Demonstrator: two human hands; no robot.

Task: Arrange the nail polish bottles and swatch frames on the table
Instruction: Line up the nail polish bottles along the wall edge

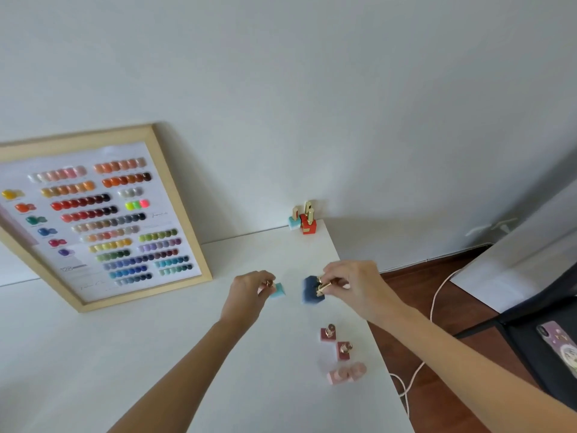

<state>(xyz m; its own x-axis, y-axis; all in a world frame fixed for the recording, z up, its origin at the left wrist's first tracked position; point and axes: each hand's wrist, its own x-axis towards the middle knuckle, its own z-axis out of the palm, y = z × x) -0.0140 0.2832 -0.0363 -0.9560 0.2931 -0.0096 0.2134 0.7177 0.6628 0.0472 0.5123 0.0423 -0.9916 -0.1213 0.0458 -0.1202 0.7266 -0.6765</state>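
My left hand (249,292) grips the gold cap of a light blue nail polish bottle (277,290) above the white table (156,354). My right hand (349,284) holds dark blue bottles (310,289) by their gold caps. A wooden swatch frame (103,214) with rows of coloured nail tips leans against the wall at the left. At the table's far corner stand a light blue bottle (293,221) and red bottles (308,225). Near the right edge stand two dark pink bottles (327,334) (344,351) and blurred pale pink ones (345,373).
The table's right edge drops to a wooden floor (437,307) with a white cable (437,295). A dark chair (530,339) with a phone (559,348) on it stands at the right.
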